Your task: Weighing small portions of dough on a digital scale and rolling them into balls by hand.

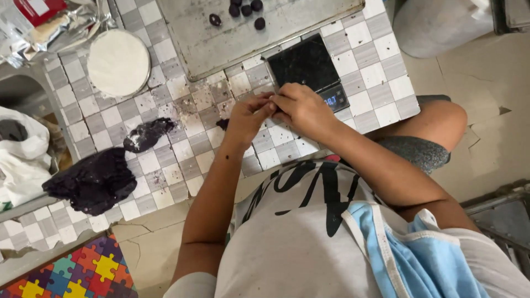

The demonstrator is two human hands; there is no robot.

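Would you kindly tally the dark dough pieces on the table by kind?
Small dark round dough balls on the metal tray: 5, first at
Large dark dough mass: 1
Smaller dark torn dough lump: 1
Total: 7

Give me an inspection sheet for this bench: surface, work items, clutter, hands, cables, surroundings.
Surface: checkered tile table, smeared and dusted near the middle.
Work items: large dark dough mass at the table's edge; smaller dark lump beside it; dark balls on a metal tray; black digital scale, display lit.
Clutter: white round disc; foil bag; white cloth.
Hands: left hand and right hand meet in front of the scale, fingers pinched together; what they hold is hidden.
Cables: nothing seen.
Surroundings: cracked floor; puzzle mat.
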